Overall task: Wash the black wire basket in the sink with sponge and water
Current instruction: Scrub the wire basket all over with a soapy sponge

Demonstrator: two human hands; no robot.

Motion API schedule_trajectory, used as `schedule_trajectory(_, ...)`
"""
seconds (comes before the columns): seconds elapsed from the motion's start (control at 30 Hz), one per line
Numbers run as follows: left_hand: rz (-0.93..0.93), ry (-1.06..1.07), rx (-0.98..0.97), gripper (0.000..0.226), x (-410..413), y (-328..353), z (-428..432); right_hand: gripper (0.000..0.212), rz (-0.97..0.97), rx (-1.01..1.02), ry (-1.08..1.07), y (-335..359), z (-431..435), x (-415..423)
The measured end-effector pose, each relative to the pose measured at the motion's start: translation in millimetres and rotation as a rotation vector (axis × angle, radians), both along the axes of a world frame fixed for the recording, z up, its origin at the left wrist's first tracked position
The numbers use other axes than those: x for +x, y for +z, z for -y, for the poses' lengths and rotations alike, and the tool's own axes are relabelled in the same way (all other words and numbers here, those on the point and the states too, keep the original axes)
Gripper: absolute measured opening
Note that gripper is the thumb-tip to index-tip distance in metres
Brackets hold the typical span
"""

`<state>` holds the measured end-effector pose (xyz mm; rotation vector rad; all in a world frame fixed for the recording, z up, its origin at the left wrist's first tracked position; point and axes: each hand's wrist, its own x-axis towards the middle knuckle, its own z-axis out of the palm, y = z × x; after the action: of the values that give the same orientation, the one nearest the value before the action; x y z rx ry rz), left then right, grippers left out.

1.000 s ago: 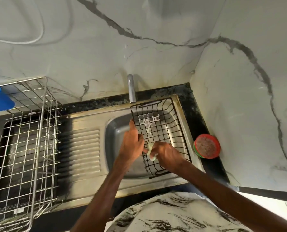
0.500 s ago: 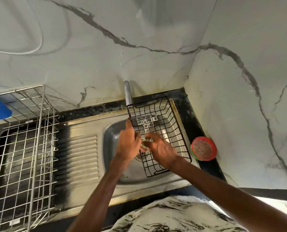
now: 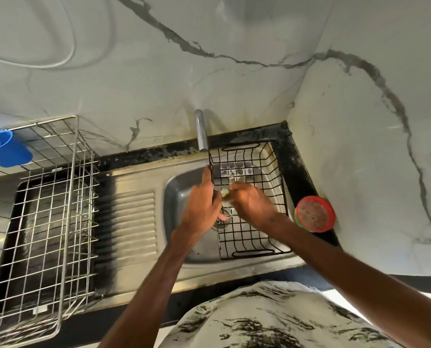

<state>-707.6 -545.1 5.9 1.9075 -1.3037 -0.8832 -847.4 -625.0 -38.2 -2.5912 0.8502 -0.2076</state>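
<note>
Bare forearms (image 3: 144,285), white top (image 3: 272,320) — black marbled print

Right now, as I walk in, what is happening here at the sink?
A person is washing a black wire basket that sits in the sink. The left hand grips the basket's left rim, while the right hand holds a pale sponge against the wires inside. That hand is blurred, so it seems to be scrubbing. Soap film fills some cells at the far end, below the tap. I cannot tell whether water is running.

In the sink (image 3: 181,189), left hand (image 3: 204,204) grips black wire basket (image 3: 250,237), right hand (image 3: 251,204) holds sponge (image 3: 225,193)
</note>
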Motion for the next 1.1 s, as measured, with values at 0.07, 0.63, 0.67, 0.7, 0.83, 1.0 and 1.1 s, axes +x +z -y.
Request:
schedule_trajectory(0.07, 0.008, 0.034, -0.015, 0.078, 3, -1, 1, 0.028, -0.062, 0.022, 0.014, -16, -21, -13)
schedule_trajectory(0.63, 0.187, -0.027, -0.078, 0.084, 5, 1, 5, 0.012, -0.077, 0.309, 0.051, -16, -34, -22)
schedule_trajectory(0.67, 0.18, -0.027, -0.071, 0.084, 4, 1, 5, 0.013, -0.076, 0.339, 0.019, -17, -31, -22)
schedule_trajectory(0.7, 0.167, -0.025, -0.069, 0.085, 4, 0, 6, 0.014, -0.082, 0.341, -0.004, -16, -30, -21)
schedule_trajectory(0.83, 0.093, -0.028, -0.041, 0.089, 2, -8, 9, 0.006, -0.139, 0.414, 0.004, -5, -28, -28)
schedule_trajectory(1.0, 0.039, -0.042, -0.031, 0.09, 0, -13, 4, 0.018, -0.014, 0.248, -0.097, 19, 12, -38)
schedule_trajectory(1.1, -0.042, -0.05, -0.031, 0.083, -1, -6, 1, 0.046, 0.135, 0.116, -0.276, 28, 33, -30)
